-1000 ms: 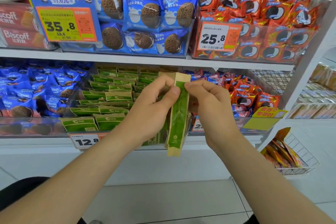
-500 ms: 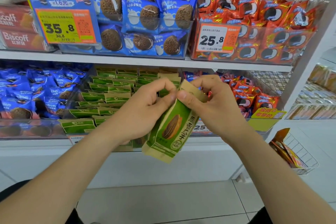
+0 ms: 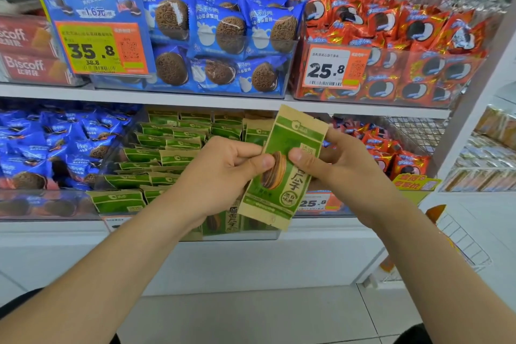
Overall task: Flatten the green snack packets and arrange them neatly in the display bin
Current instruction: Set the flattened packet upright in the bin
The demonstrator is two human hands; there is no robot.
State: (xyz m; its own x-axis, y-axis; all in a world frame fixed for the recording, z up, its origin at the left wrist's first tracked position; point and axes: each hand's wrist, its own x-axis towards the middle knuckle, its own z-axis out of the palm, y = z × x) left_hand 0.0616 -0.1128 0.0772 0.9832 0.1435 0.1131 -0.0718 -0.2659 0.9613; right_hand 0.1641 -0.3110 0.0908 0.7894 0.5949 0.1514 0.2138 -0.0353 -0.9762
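A green and tan snack packet (image 3: 282, 165) with a sunflower seed picture faces me, tilted slightly right, in front of the lower shelf. My left hand (image 3: 223, 176) pinches its left edge with the thumb on the front. My right hand (image 3: 340, 167) grips its right side, thumb pressed on the front and fingers behind. Behind them stands the clear display bin (image 3: 237, 234), holding several rows of the same green packets (image 3: 173, 145), mostly upright and some leaning.
Blue cookie packs (image 3: 55, 148) fill the bin to the left, red packs (image 3: 391, 153) the bin to the right. The upper shelf (image 3: 195, 98) carries more blue and red packs with price tags. A wire basket (image 3: 460, 243) hangs at lower right above the tiled floor.
The packet turned from edge-on to face-on toward me. Both hands shifted from its top end to its middle, with thumbs now on the front.
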